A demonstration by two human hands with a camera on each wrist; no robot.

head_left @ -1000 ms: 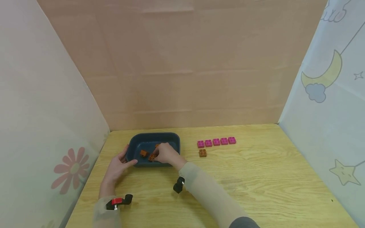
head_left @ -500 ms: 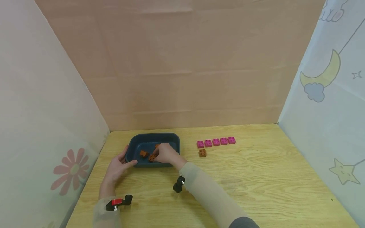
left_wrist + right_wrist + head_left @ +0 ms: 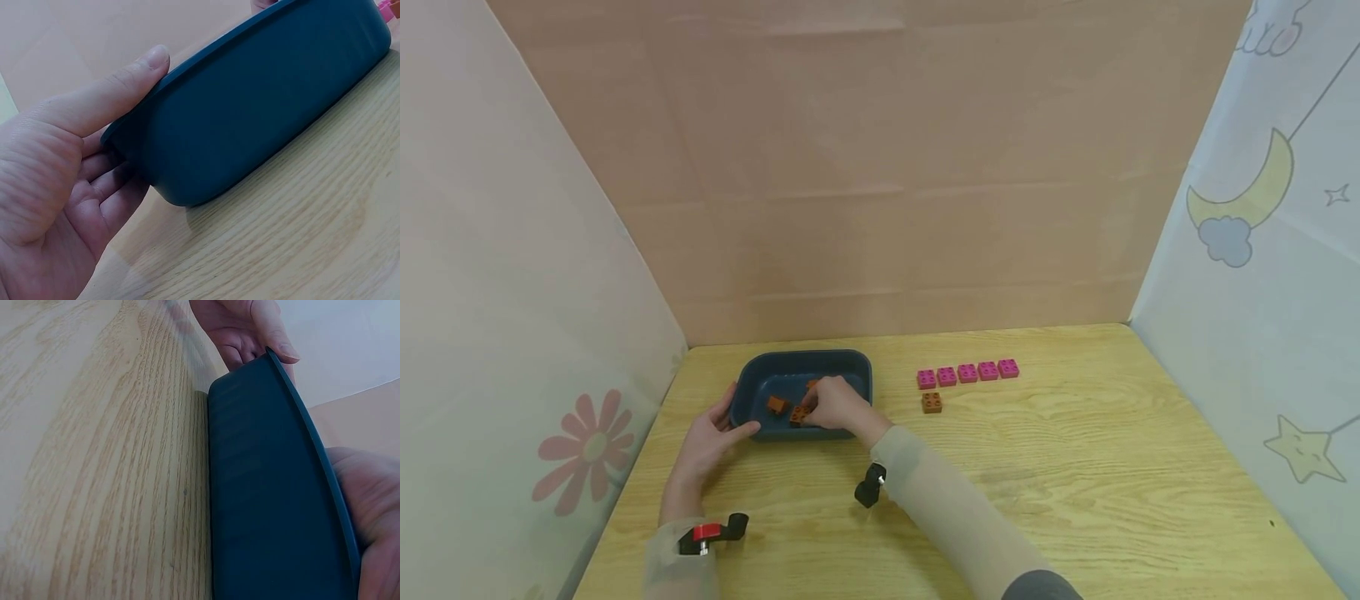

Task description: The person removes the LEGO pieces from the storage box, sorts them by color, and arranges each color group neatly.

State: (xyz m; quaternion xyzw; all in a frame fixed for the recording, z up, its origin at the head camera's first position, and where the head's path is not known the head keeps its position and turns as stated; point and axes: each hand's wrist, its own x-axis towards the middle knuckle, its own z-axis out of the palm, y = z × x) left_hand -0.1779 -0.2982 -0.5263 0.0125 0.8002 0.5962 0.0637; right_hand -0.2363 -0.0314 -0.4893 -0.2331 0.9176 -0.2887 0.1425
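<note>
A dark blue plastic box (image 3: pixel 838 434) stands at the left back of the table. My left hand (image 3: pixel 706 443) grips its left end, the thumb (image 3: pixel 140 78) over the rim and the other fingers against the outer wall. My right hand (image 3: pixel 838 403) reaches down inside the box and pinches an orange-brown building brick (image 3: pixel 798 415) near its front wall. Another orange-brown brick (image 3: pixel 777 404) lies tilted to the left in the box, and part of one more (image 3: pixel 812 383) shows behind the right hand. In the right wrist view, the box wall (image 3: pixel 269 481) hides the right fingertips.
Right of the box, several pink bricks (image 3: pixel 967 372) form a row on the wooden table (image 3: pixel 1075 467). One orange-brown brick (image 3: pixel 932 402) sits in front of the row's left end. A tan backdrop (image 3: pixel 880 208) rises behind, with patterned white panels at both sides.
Both hands, the box and the bricks hold their places. The head view has shifted very slightly.
</note>
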